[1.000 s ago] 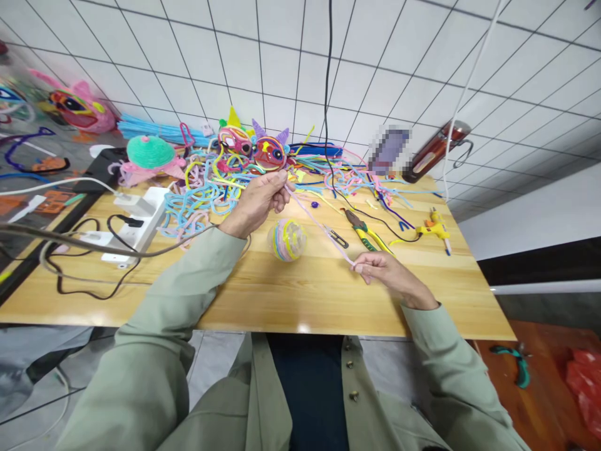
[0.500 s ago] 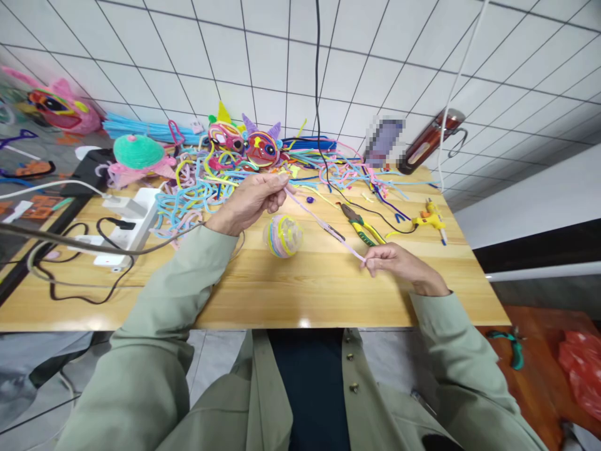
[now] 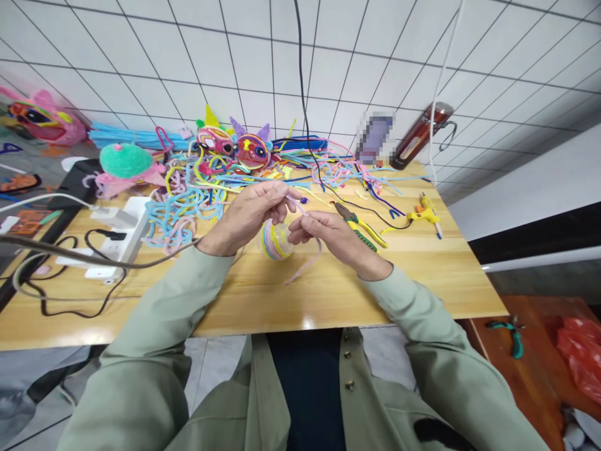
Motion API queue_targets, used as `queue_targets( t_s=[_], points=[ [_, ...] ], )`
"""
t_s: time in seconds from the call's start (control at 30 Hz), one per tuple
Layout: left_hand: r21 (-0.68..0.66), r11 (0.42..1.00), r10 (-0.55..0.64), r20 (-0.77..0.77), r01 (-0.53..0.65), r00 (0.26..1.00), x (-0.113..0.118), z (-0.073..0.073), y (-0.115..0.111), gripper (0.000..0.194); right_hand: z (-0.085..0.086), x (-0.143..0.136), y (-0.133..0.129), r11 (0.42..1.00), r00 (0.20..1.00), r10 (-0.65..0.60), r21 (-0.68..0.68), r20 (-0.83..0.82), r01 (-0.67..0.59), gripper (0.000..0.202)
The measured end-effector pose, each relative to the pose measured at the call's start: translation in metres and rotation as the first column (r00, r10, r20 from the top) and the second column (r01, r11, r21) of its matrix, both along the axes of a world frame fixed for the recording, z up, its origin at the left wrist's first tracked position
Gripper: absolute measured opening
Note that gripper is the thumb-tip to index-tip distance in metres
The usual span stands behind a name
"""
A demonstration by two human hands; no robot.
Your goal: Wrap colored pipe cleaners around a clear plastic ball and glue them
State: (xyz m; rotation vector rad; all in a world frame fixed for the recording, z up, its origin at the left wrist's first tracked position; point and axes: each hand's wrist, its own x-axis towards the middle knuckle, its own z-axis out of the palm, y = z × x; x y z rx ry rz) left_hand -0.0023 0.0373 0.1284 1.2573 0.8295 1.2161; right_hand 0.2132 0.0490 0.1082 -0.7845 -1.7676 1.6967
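Note:
My left hand [image 3: 256, 210] pinches one end of a pale pink-lilac pipe cleaner [image 3: 313, 255] between thumb and fingers. Close beside it, my right hand [image 3: 331, 237] grips the same pipe cleaner further along, and its loose tail curves down over the table. Behind and below the hands sits a clear ball wrapped with pink, blue and yellow bands [image 3: 273, 243], partly covered by my fingers. Pliers with yellow-green handles [image 3: 364, 228] lie just right of my right hand.
A tangle of coloured pipe cleaners [image 3: 181, 203] spreads across the table's back left, with finished craft figures [image 3: 253, 150] behind. At left is a white power strip [image 3: 129, 235] with cables. A yellow glue gun [image 3: 425, 213] and a red-brown flask [image 3: 417, 138] stand right.
My right hand has moved left and up along the pipe cleaner to beside my left hand. The strand, stretched straight before, now hangs in a curve. The view has shifted slightly.

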Motion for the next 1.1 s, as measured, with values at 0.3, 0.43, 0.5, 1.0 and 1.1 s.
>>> queue_targets(
  t_s=[0.3,0.43,0.5,1.0,1.1],
  points=[
    [0.063,0.997,0.052,-0.128,-0.045,0.99,-0.011,-0.001,0.004,0.049,0.009,-0.003,0.005,0.985,0.989,-0.033,0.175,0.145,0.008,0.047],
    [0.134,0.991,0.055,-0.324,-0.011,0.944,-0.023,0.003,0.002,0.049,0.018,-0.001,0.009,0.964,0.965,0.014,0.253,0.262,-0.082,0.041],
    [0.136,0.991,0.056,-0.319,-0.013,0.946,-0.025,0.003,0.004,0.051,0.022,0.0,0.011,0.958,0.96,0.012,0.273,0.281,-0.092,0.041],
    [0.166,0.953,0.288,-0.253,-0.252,0.924,-0.013,-0.016,0.01,0.053,0.005,-0.008,0.019,0.88,0.954,-0.095,0.473,0.283,-0.053,0.042],
    [0.232,0.895,0.429,-0.209,-0.382,0.879,-0.016,-0.019,0.014,0.048,0.004,-0.004,0.021,0.926,0.973,-0.041,0.375,0.229,-0.05,0.042]
  ],
)
